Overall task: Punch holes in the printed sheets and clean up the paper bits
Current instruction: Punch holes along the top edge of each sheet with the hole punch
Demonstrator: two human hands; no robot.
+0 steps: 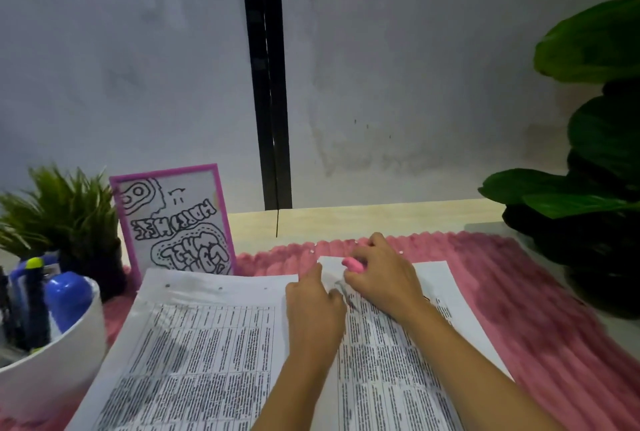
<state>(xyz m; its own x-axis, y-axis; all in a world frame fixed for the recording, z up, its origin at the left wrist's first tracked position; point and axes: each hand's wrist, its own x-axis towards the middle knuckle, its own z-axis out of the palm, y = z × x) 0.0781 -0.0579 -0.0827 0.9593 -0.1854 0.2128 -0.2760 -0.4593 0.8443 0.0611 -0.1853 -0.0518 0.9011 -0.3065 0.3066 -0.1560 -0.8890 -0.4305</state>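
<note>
Two printed sheets lie side by side on a pink mat [485, 257]. The left sheet [194, 344] has three punched holes along its top margin. My right hand [384, 274] grips a small pink hole punch [353, 264] at the top edge of the right sheet [391, 361]; most of the punch is hidden under my fingers. My left hand [313, 309] rests on the paper between the two sheets, its fingers pressing the right sheet's top left corner. A few small white paper bits [312, 251] lie on the mat just beyond the sheets.
A white bowl [59, 361] holding markers and a blue bottle stands at the left front. Behind it are a small potted grass plant [65, 212] and a pink-framed drawing [176, 222]. A large dark-leaved plant [595, 188] fills the right side. The wall is close behind the desk.
</note>
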